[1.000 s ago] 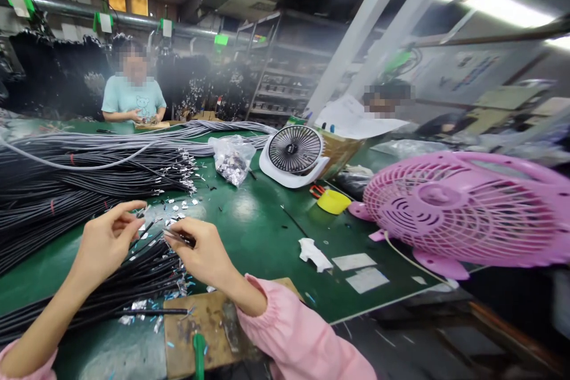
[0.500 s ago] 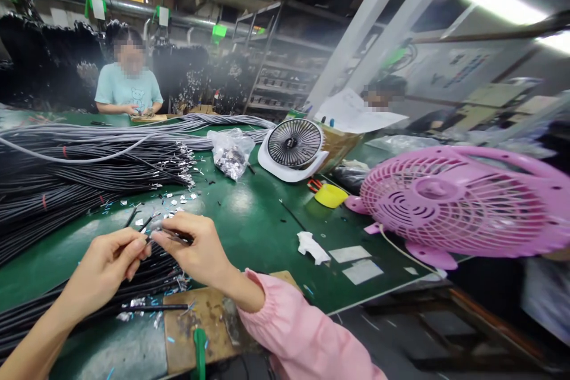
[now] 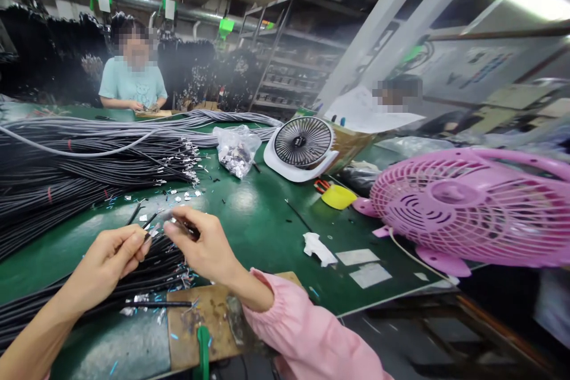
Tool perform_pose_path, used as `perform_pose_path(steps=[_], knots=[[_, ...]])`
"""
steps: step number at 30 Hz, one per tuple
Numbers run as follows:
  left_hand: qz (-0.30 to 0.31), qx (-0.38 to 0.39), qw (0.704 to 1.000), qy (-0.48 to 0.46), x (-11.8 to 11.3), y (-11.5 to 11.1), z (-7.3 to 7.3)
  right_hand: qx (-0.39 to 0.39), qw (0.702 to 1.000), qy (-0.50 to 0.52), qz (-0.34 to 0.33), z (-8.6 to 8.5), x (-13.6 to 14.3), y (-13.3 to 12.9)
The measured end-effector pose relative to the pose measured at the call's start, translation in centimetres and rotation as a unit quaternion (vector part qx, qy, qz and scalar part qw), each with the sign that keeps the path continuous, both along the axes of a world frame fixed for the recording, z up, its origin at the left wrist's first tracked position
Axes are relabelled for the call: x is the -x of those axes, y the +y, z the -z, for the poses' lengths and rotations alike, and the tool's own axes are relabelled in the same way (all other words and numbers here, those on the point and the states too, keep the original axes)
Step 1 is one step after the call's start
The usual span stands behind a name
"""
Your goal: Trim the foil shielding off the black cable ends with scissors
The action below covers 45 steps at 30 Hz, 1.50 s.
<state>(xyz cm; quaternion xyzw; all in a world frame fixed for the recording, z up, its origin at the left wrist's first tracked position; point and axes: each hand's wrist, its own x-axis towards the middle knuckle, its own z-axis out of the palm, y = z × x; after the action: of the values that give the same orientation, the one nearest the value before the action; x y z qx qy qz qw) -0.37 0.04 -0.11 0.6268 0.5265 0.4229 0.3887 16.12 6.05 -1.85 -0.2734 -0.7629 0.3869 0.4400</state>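
Observation:
My left hand (image 3: 113,258) pinches a thin black cable near its end, where a silvery tip (image 3: 154,230) shows just past the thumb. To the right, my right hand (image 3: 205,243) is closed with curled fingers around something dark and partly shiny; blur and the fingers hide what it is. A small gap separates the two hands. Beneath and behind them lie black cables (image 3: 160,276) with stripped ends. A single black cable (image 3: 160,304) reaches onto a worn brown board (image 3: 182,341) in front of me.
Black cable bundles (image 3: 111,160) and grey cables (image 3: 196,121) cover the table's left. Beyond my hands are a plastic bag (image 3: 238,151), a white fan (image 3: 303,142), yellow tape (image 3: 338,196) and a pink fan (image 3: 467,208). A green-handled tool (image 3: 203,350) is at the board. Across sits a person (image 3: 132,83).
My right hand has drawn slightly away from my left, widening the gap at the cable tip. The whole view has shifted a little, so things appear farther right.

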Motion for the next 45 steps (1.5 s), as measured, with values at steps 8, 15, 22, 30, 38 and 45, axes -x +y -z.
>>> perform_pose_path(steps=[8,15,22,30,38,45], knots=[[0.006,0.002,1.0,-0.017,0.5,-0.1,-0.6,-0.071,0.997,-0.033,-0.029,0.1,-0.3,-0.3],[0.024,0.0,1.0,-0.017,0.4,0.0,-0.5,-0.092,0.995,-0.017,-0.039,0.4,-0.2,-0.2],[0.03,0.011,0.999,-0.021,0.5,-0.1,-0.4,-0.092,0.995,-0.023,-0.036,0.4,-0.3,-0.3],[0.037,0.017,0.999,-0.027,0.4,-0.1,-0.5,-0.078,0.996,-0.019,-0.034,0.4,-0.5,-0.4],[0.057,0.028,0.998,-0.022,1.0,-0.1,-0.1,-0.094,0.994,-0.034,-0.033,0.4,-0.5,-0.3],[-0.075,-0.189,0.971,0.128,1.1,-0.9,0.2,0.035,0.999,-0.007,-0.016,-0.2,-0.8,0.3]])
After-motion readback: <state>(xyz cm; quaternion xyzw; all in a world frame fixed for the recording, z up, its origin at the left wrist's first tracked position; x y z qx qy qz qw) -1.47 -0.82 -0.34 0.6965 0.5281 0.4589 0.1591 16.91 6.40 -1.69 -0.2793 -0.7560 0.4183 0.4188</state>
